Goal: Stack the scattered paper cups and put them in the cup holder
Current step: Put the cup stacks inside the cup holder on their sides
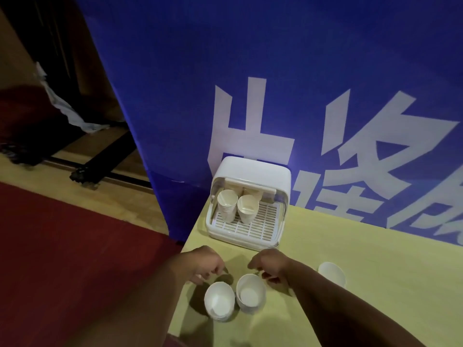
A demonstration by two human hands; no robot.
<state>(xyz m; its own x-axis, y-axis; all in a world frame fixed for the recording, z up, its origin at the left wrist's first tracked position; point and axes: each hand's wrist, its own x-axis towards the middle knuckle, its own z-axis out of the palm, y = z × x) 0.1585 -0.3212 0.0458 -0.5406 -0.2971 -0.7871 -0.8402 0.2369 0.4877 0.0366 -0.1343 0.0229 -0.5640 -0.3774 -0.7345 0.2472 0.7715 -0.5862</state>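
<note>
Left grip (205, 266), a bare hand: fingers loosely curled, pointing down, holding nothing. It hangs over the left edge of the yellow-green counter (363, 246), fingertips just above the far rim of the white paper cup stack (220, 301). No clear contact.

Right grip (270, 266), also a bare hand: same pose, fingers loosely curled, nothing held. Its fingertips are just beside the far rim of the second white paper cup (251, 293). Can't tell if they touch.

The cup stack and the second cup stand upright, mouths up, side by side and nearly touching, near the counter's left edge on the near side. The stack shows several nested rims at its base. Can't tell whether the second cup is single or nested.

A third white paper cup (332, 272) stands upright further right, well apart from the pair and partly hidden by the right forearm.

The white plastic cup holder box (253, 169) sits at the far left corner of the counter with its lid raised and its front open. On its slatted tray (260, 227) is a tall nested stack of paper cups (227, 205) on the left, with a shorter cup (248, 209) just beside it on the right. Both are upright.

A blue banner with large white characters (175, 71) stands against the counter's far edge. Red carpet (62, 246) covers the floor left of the counter.
</note>
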